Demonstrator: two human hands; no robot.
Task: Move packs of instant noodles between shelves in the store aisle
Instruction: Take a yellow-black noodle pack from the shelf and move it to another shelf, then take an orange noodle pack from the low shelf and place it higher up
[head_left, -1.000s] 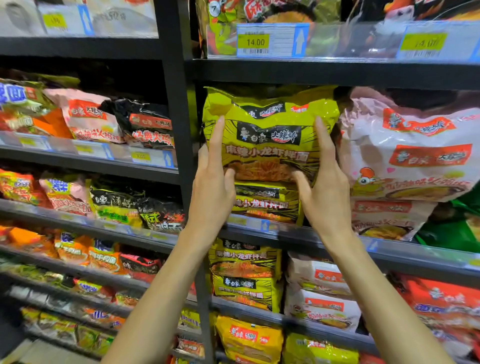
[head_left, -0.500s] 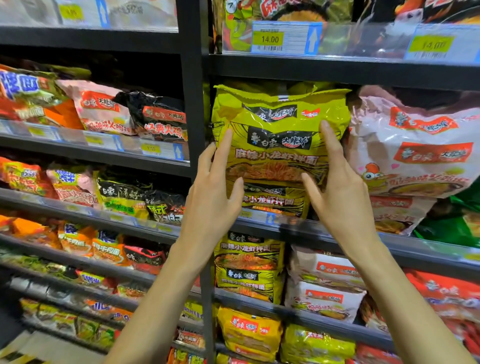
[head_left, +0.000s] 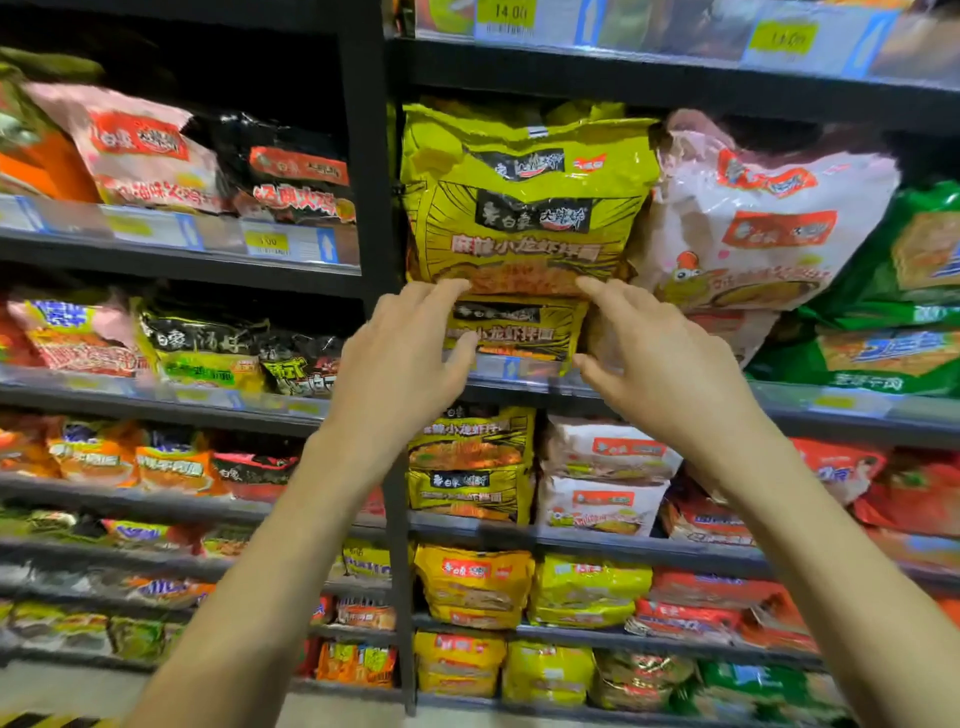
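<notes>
**Near, hands:** left hand (head_left: 400, 358) and right hand (head_left: 660, 364), raised side by side. The fingers of both are spread and loosely extended, curled round nothing. Their tips meet the bottom edge of the multipack, and the thumbs hang in front of the flat pack under it.

**Task item:** large yellow-green plastic multipack of instant noodles (head_left: 524, 208). It stands upright on a smaller yellow-green noodle pack (head_left: 514, 332) that lies flat, at the left end of its shelf beside the black upright post (head_left: 371, 208).

**Step, judged:** seating or taking hold of the multipack. Even support under both lower corners looks advisable. The film looks slippery, and the flat pack below could slide out over the clear price strip (head_left: 524, 369).

**Container:** black metal shelf (head_left: 810, 415). It also holds a pink-white noodle multipack (head_left: 769, 223) touching the yellow-green one, then green packs (head_left: 924, 260) further right.

**Shelf below:** stacked yellow-green packs (head_left: 470, 462) just beside stacked white packs (head_left: 602, 478).
</notes>
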